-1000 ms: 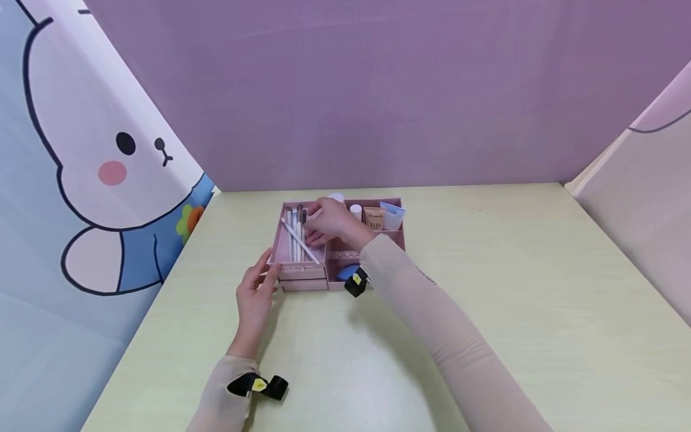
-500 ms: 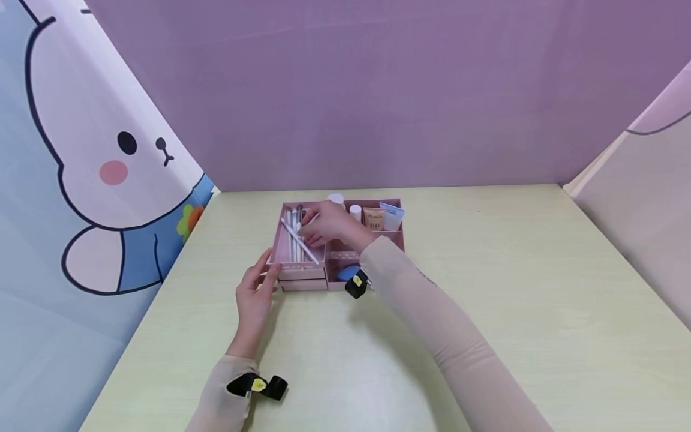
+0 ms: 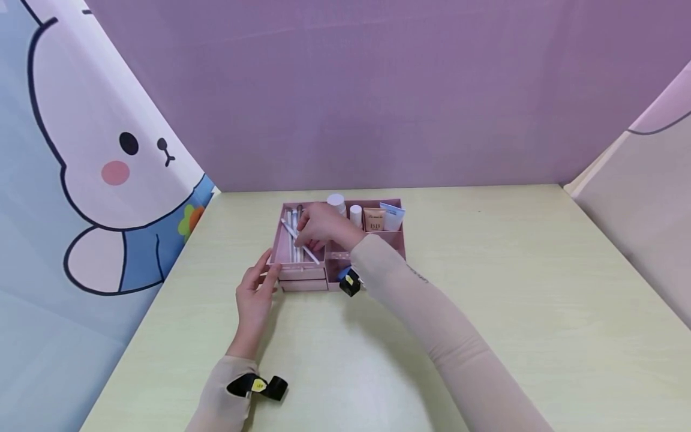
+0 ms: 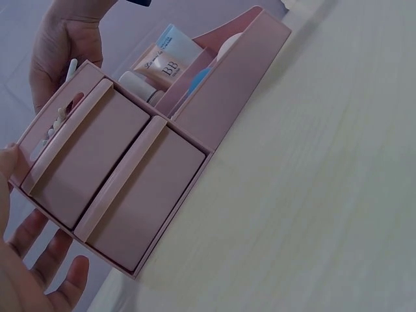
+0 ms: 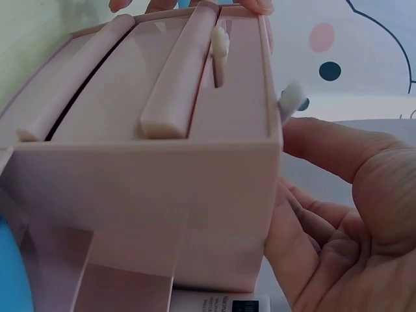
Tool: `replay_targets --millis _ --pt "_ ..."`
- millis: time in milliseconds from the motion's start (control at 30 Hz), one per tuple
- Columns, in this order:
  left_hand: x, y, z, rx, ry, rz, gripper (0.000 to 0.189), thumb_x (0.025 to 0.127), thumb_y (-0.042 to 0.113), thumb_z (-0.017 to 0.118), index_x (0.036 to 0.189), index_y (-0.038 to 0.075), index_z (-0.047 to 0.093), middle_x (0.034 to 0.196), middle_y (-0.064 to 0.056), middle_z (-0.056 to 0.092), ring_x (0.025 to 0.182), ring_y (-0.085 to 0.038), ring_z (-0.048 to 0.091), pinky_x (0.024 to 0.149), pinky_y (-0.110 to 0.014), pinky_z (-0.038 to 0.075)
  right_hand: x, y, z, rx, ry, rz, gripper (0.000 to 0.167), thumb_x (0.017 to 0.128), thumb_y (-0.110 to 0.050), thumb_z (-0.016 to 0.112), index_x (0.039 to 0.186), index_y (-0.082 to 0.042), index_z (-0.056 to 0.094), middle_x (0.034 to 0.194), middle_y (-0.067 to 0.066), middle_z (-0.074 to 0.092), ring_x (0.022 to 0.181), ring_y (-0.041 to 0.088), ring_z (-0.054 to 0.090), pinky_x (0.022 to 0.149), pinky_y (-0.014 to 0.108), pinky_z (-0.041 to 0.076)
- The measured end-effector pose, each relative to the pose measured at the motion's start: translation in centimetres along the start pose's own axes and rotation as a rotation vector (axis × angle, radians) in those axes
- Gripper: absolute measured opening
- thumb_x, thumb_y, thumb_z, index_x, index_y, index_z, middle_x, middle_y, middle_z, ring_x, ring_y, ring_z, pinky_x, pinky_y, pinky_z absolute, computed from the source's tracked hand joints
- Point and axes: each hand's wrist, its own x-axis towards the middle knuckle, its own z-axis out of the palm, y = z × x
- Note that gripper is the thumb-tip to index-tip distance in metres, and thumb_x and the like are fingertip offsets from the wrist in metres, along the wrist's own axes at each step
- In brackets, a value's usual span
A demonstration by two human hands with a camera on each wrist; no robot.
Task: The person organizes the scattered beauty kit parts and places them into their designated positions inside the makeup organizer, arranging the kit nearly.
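A pink desktop organizer (image 3: 303, 285) stands near the back of the table, its two drawers (image 4: 130, 162) pushed in. Several slim makeup brushes (image 3: 292, 252) with mostly white handles lie in its upper left tray. One white-handled brush (image 3: 311, 255) slants across the others, its end sticking out past the tray's front edge. My right hand (image 3: 326, 227) reaches into this tray, fingers bent, fingertips at the slanted brush; whether they pinch a brush is hidden. My left hand (image 3: 255, 300) rests along the organizer's left front corner, fingers loosely extended against its side.
The right compartments hold a BB cream tube (image 3: 373, 219), a pale blue tube (image 3: 393, 217), a white-capped bottle (image 3: 355, 213) and a white round-lidded container (image 3: 336, 203). A blue object (image 4: 198, 79) sits in the front compartment. A purple backdrop (image 3: 345, 120) rises behind the table (image 3: 518, 300).
My right hand has shifted slightly left over the tray, its fingertips now at the slanted brush. The left hand and the organizer stay where they were.
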Motion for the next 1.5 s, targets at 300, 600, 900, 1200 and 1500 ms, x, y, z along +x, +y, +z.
replay_targets --millis 300,600,900,1200,1500 --pt "-0.3 0.9 0.1 -0.027 0.006 0.052 0.038 0.099 0.011 0.064 0.137 0.007 0.061 0.099 0.005 0.057 0.08 -0.004 0.055 0.068 -0.019 0.055 0.0 -0.2 -0.1 -0.076 -0.003 0.01 0.025 0.082 -0.007 0.082 0.103 -0.002 0.068 0.085 0.009 0.069 0.065 0.02 0.067 0.057 0.027 0.059" --pt "-0.1 0.3 0.3 -0.03 0.014 0.041 0.038 0.098 0.011 0.064 0.137 0.01 0.062 0.096 0.008 0.056 0.08 -0.005 0.055 0.068 -0.021 0.056 -0.1 -0.1 -0.2 -0.096 0.009 -0.001 0.025 0.083 -0.009 0.081 0.104 -0.003 0.068 0.087 0.008 0.068 0.066 0.019 0.066 0.057 0.026 0.058" --pt "0.0 -0.3 0.3 -0.027 0.014 0.067 0.039 0.098 0.016 0.065 0.137 0.013 0.062 0.098 0.006 0.057 0.082 -0.006 0.056 0.067 -0.02 0.055 0.1 0.0 -0.2 -0.077 0.052 0.018 0.022 0.084 -0.007 0.079 0.103 -0.005 0.068 0.087 0.008 0.067 0.065 0.02 0.066 0.055 0.027 0.058" --pt "0.2 -0.6 0.5 -0.013 0.024 0.077 0.038 0.099 0.015 0.064 0.137 0.011 0.062 0.097 0.005 0.057 0.081 -0.006 0.056 0.066 -0.017 0.054 0.3 0.4 -0.2 0.017 0.08 0.021 0.02 0.083 -0.004 0.079 0.099 -0.003 0.067 0.084 0.011 0.067 0.064 0.022 0.067 0.055 0.029 0.059" --pt "0.0 0.1 0.5 0.012 0.015 0.027 0.04 0.1 0.016 0.063 0.139 0.014 0.06 0.102 0.003 0.057 0.084 -0.005 0.055 0.07 -0.02 0.056 -0.2 1.6 -0.2 0.144 0.075 -0.087 0.019 0.086 0.001 0.073 0.103 0.002 0.065 0.083 0.014 0.068 0.067 0.023 0.069 0.058 0.029 0.06"
